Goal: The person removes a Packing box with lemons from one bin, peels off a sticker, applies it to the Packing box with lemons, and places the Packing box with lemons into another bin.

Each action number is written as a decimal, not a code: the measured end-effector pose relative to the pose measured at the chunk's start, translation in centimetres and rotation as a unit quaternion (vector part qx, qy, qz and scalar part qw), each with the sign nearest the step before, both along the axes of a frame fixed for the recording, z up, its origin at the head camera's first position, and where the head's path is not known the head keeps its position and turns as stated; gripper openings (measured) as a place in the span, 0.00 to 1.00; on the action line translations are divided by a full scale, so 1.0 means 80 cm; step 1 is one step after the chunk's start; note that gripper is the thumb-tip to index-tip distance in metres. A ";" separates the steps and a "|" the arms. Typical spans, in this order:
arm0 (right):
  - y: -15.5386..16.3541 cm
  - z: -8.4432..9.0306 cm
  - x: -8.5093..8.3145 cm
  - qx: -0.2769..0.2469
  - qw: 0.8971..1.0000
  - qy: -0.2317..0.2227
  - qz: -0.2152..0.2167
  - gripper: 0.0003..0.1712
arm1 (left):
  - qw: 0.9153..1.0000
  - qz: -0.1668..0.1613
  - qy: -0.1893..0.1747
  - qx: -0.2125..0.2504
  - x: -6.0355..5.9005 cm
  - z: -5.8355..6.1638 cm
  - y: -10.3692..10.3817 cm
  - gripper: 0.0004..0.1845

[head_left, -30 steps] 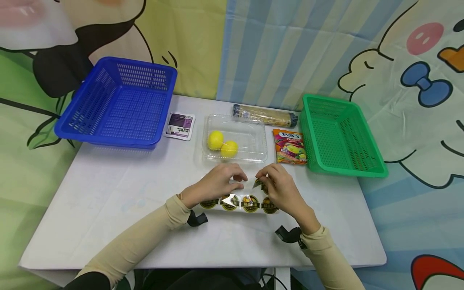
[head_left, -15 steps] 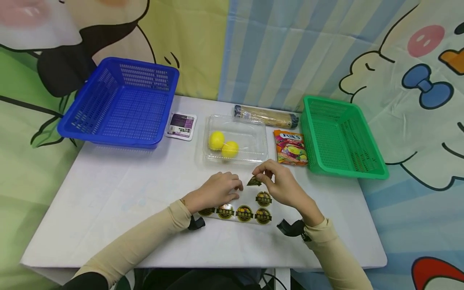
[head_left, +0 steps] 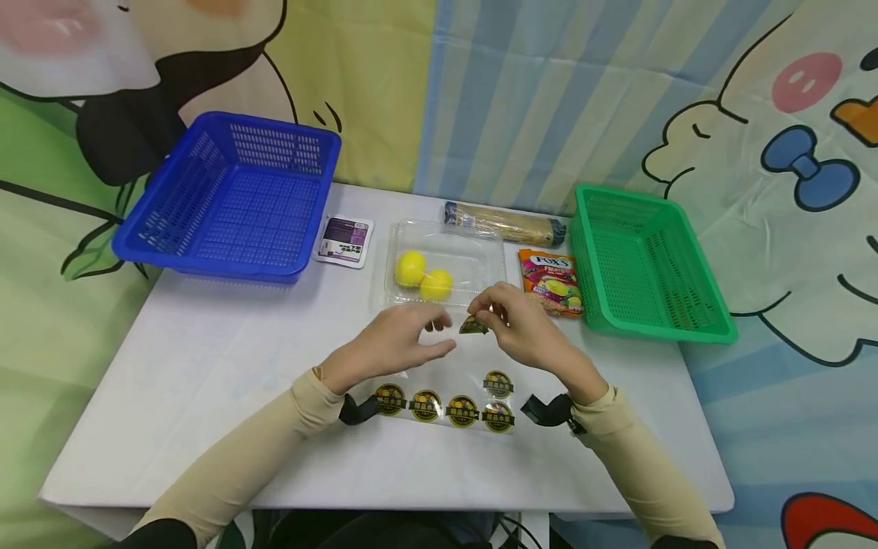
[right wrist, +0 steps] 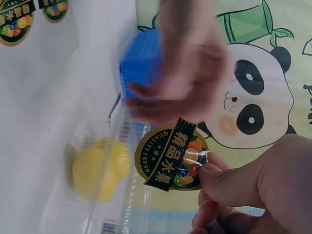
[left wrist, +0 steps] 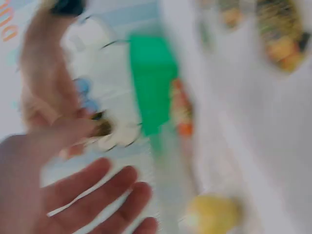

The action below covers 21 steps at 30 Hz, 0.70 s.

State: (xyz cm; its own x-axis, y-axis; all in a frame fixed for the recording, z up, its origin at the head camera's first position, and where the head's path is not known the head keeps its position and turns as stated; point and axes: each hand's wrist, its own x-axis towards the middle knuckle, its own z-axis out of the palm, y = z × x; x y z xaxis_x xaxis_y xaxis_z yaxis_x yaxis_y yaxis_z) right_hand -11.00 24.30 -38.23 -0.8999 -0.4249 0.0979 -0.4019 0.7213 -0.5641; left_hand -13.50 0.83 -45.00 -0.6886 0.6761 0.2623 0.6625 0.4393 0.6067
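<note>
A white table [head_left: 206,366] carries everything. A blue basket [head_left: 233,200] sits at its far left corner and a green basket [head_left: 645,263] along its right edge, both with nothing showing inside. Between them, toward the far edge, lies a clear tray [head_left: 446,267] with two yellow balls [head_left: 424,277] in it, a long roll [head_left: 504,222] behind it, a sweets bag [head_left: 552,282] touching the green basket's side, and a small purple packet [head_left: 344,240] beside the blue basket. Near the front edge lies a clear backing sheet [head_left: 446,396] with five round labels left on it.

The right hand [head_left: 528,332] pinches a round sticker [right wrist: 170,158] by its rim between thumb and fingertip, lifted above the table just in front of the tray. The left hand [head_left: 387,343] hovers beside it with fingers relaxed and straight, holding nothing.

The sticker looks feather-light, thin and floppy, with a tacky back, so it probably curls, folds on itself or clings to skin. Holding it at the very edge, glued face kept away from fingers, seems the safest grip.
</note>
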 end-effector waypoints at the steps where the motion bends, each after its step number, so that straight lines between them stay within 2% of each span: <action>1: -0.001 0.003 -0.003 0.002 1.000 0.002 -0.001 0.06 | 0.999 0.014 -0.008 0.043 -0.003 0.012 -0.002 0.13; 4: -0.005 0.013 -0.014 0.002 1.000 -0.005 -0.004 0.06 | 0.989 0.044 -0.007 0.139 -0.014 0.038 -0.004 0.10; 7: -0.010 0.022 -0.030 -0.001 1.000 -0.025 -0.004 0.07 | 0.981 0.053 -0.010 0.189 -0.028 0.050 0.004 0.09; 10: -0.014 0.029 -0.049 -0.004 0.999 -0.048 -0.005 0.09 | 0.978 0.055 -0.028 0.199 -0.042 0.053 0.016 0.09; 15: -0.017 0.031 -0.073 -0.021 0.997 -0.077 -0.012 0.11 | 0.975 0.055 -0.063 0.206 -0.062 0.046 0.028 0.09; 21: -0.013 0.027 -0.090 -0.039 0.995 -0.086 -0.023 0.15 | 0.968 0.071 -0.077 0.226 -0.081 0.037 0.031 0.09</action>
State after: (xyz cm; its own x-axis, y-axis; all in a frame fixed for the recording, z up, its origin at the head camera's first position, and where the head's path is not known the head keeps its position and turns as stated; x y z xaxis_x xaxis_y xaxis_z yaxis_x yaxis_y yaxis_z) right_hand -18.24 23.27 -36.07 -0.9247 -0.3796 -0.0275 -0.2621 0.6875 -0.6772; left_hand -19.97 3.35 -42.03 -0.8206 0.4117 0.3964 0.5012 0.1851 0.8453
